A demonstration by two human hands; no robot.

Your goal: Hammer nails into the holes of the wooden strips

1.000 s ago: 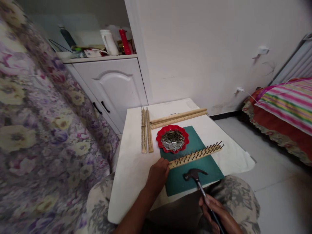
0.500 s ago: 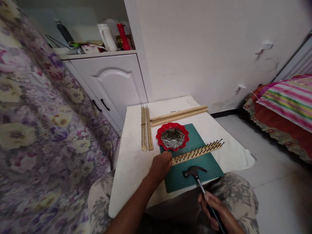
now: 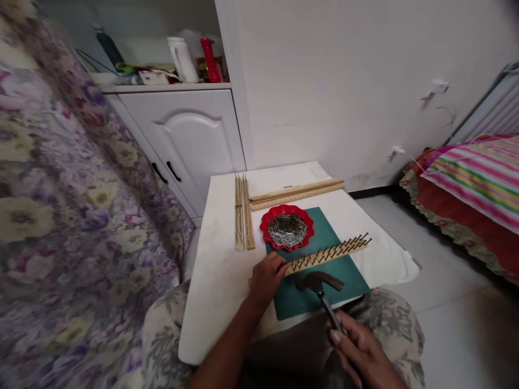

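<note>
A claw hammer [image 3: 330, 313] is in my right hand [image 3: 359, 348], its fingers wrapped round the handle. The slightly blurred hammer head is just above the green mat [image 3: 298, 302], on the near side of a wooden strip [image 3: 310, 263]. Two rows of dark nails stand up from that strip, several of them leaning. Over its left part, my left hand [image 3: 267, 275] is closed, thumb and fingertips together beside the nearest nails; what they pinch is hidden. The strip's left end shows slightly past this hand. Behind the strip, a red scalloped dish [image 3: 265, 229] holds a heap of loose nails.
Nail-studded wooden strips [image 3: 239, 224] lie at the left of the white-covered table [image 3: 214, 302], and more strips [image 3: 298, 194] lie along its back. A flowered curtain [image 3: 105, 216] hangs on the left, near a white cabinet [image 3: 190, 140]. A bed [image 3: 474, 183] stands at right.
The hammer head has moved slightly left, and my right hand has shifted a little up with it. My left hand has turned slightly at the strip, its fingertips now more visible. The view has shifted slightly.
</note>
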